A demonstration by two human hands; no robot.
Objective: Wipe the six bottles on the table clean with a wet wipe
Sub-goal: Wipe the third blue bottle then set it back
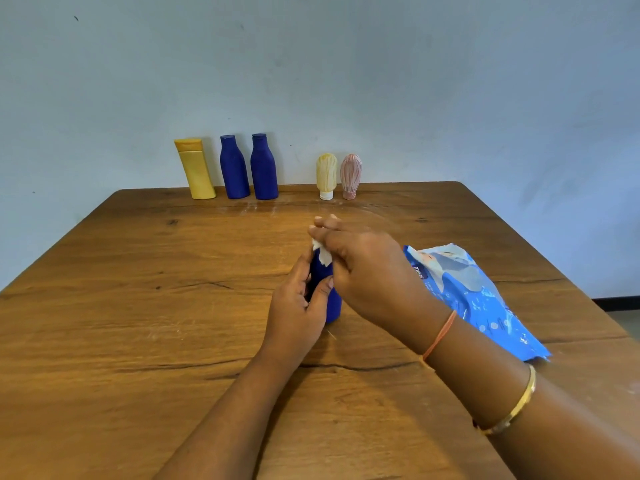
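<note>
There are six bottles in all, three dark blue bottles [234, 168] [264, 168] [333, 304], one tall yellow bottle [195, 169], one small yellow bottle [326, 174] and one small pink bottle [350, 174], plus one white wipe [322, 254], one blue pack [474, 299], two hands [294, 317] [367, 271] and one table [138, 306].

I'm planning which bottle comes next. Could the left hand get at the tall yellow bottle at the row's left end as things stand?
Probably yes, once freed: the left hand grips the blue bottle now, but only bare table lies between it and the yellow bottle, though the stretch looks long.

The hands [367, 271] hide most of the blue bottle [333, 301] and wipe [323, 257].
</note>
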